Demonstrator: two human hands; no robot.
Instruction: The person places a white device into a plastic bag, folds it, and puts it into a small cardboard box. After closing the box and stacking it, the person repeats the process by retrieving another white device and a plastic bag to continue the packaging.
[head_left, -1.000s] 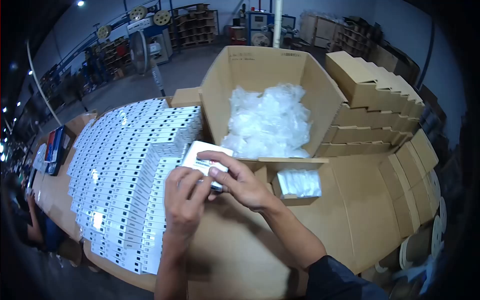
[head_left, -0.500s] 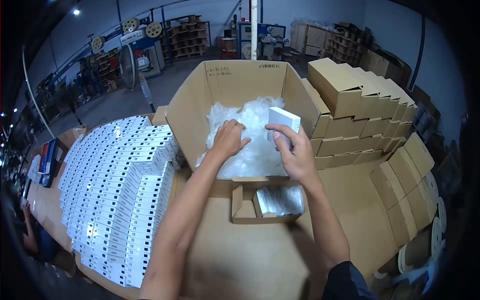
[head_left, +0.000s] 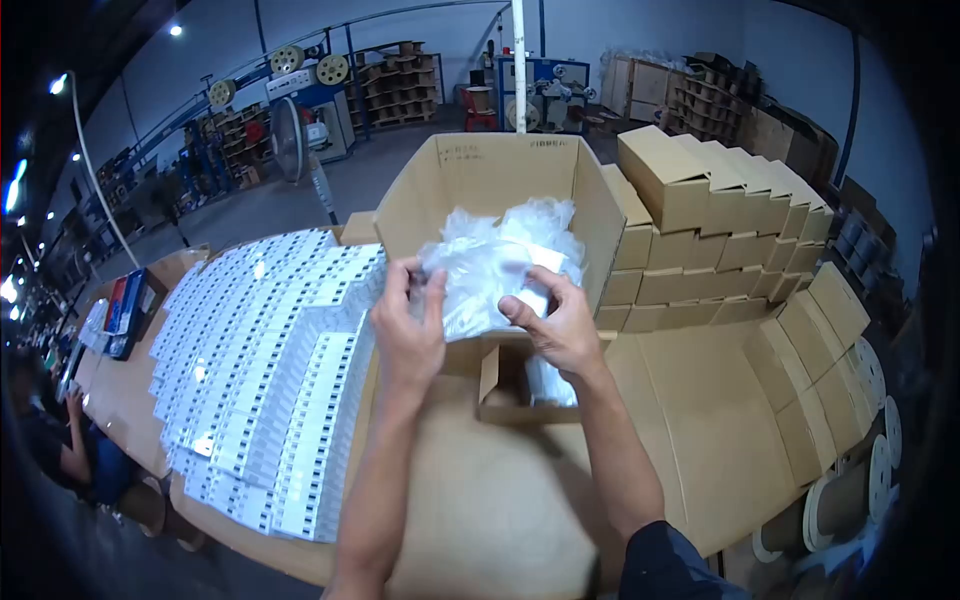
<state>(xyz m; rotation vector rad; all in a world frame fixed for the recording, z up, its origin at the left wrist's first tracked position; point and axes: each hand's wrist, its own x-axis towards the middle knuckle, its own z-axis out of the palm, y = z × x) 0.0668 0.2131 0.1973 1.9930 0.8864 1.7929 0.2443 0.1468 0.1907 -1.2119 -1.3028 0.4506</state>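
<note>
A clear plastic bag [head_left: 470,290] is stretched between my hands, in front of the big carton. My left hand [head_left: 412,325] pinches the bag's left side between thumb and fingers. My right hand [head_left: 558,328] is closed on a flat white box [head_left: 545,262], which overlaps the bag's right part and is partly hidden by the fingers and film. Below them stands a small open cardboard box [head_left: 525,412], with plastic-wrapped pieces [head_left: 552,385] in its right part.
The big open carton [head_left: 505,175] holds a heap of plastic bags [head_left: 545,220]. Rows of white boxes [head_left: 265,370] cover the table's left side. Closed brown cartons [head_left: 700,240] are stacked at right, with open empty ones [head_left: 820,350] nearer. A person [head_left: 75,440] sits at far left.
My left hand has taken a plastic bag from the heap and come back with it. My right hand has moved lower and left, bringing the white box to the bag.
</note>
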